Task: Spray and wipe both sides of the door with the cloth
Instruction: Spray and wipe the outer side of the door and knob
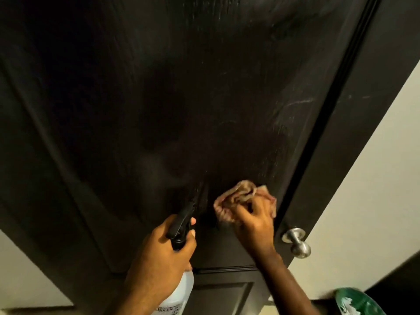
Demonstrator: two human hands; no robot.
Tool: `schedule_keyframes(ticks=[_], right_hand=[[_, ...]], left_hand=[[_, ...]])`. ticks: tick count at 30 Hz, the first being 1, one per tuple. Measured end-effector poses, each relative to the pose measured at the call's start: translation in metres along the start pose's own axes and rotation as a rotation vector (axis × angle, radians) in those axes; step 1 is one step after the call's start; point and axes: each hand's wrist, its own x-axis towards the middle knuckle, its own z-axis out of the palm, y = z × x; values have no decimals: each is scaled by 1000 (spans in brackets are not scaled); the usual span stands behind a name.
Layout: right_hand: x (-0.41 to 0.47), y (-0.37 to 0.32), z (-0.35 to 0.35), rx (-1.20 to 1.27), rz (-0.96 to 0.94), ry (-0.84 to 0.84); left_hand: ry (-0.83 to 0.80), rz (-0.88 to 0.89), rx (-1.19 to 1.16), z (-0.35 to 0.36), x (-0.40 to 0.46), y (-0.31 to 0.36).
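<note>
A dark brown panelled door (181,98) fills most of the view, with pale wet streaks across its upper right. My left hand (163,251) grips a clear spray bottle (179,292) with a black trigger head, its nozzle aimed at the door, where a faint mist hangs. My right hand (254,226) presses a crumpled pinkish cloth (241,196) flat against the door, just right of the nozzle and left of the door's edge.
A silver round door knob (296,241) sticks out at the door's right edge, close to my right wrist. The dark door frame (375,87) runs along the right, with a cream wall (363,212) beyond. A green object (356,301) sits at the bottom right.
</note>
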Motion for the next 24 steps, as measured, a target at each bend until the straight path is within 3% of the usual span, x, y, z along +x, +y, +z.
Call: schedule_keyframes(ticks=[4,7,10,13,19,21,24], right_hand=[[128,-2,-53,-18,142,449],[186,-25,-62,47,260,605],[175,-63,-39,44,136,497],[105,-84,11,12,-82,290],[-48,-56,67,2,-290,-128],[-56,-47,61,-19,-316,-185],[-13,-44,36,-11,-231,-61]], left_hand=[[6,13,-17,-7,-2,1],[26,3,-41,-13,-3,-4],[60,-8,-50,-19,-2,-5],[74,-10,-22,-25,-1,-5],[85,-6,-5,-32,-9,-4],[71,-10,-7,-32,-10,-4],[48,21,4,-30,-8,6]])
